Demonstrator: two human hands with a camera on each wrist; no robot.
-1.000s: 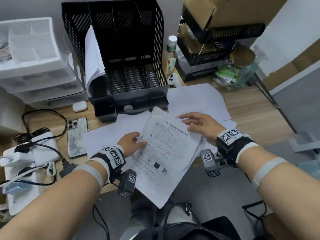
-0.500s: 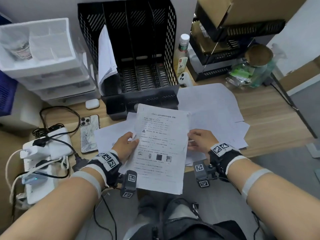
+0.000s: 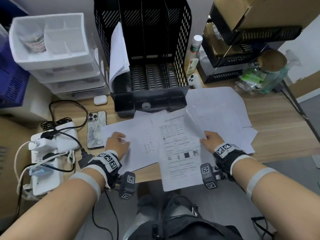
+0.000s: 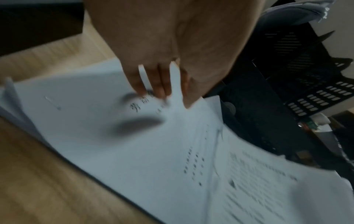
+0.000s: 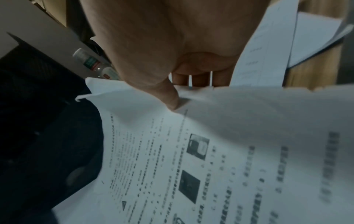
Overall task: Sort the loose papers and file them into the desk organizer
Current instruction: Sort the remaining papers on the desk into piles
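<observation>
Papers (image 3: 225,116) lie scattered across the wooden desk (image 3: 277,118) just in front of the black desk organizer (image 3: 149,66), whose leftmost slot already holds a curled bundle of sheets (image 3: 117,56). We hold one printed sheet (image 3: 178,153) with our right hand (image 3: 210,142): the thumb (image 5: 168,97) presses on top and the fingers curl beneath, pinching its right edge, which buckles upward there. Part of the sheet hangs past the desk edge toward us. Our left hand (image 3: 116,144) rests on another sheet (image 3: 138,135) lying flat on the desk; in the left wrist view its fingers (image 4: 159,84) point down, slightly spread, tips touching the paper, though motion blur keeps us from telling whether they pinch it.

We judge the paper as very light, thin and floppy, slick against its neighbours and easy to crease or tear. A one-edge pinch lets it droop and fold, so we do better taking it at two opposite edges or supporting it from beneath. For filing, we should stand it on a long edge and guide it into a slot, since a limp sheet may catch on the divider.
</observation>
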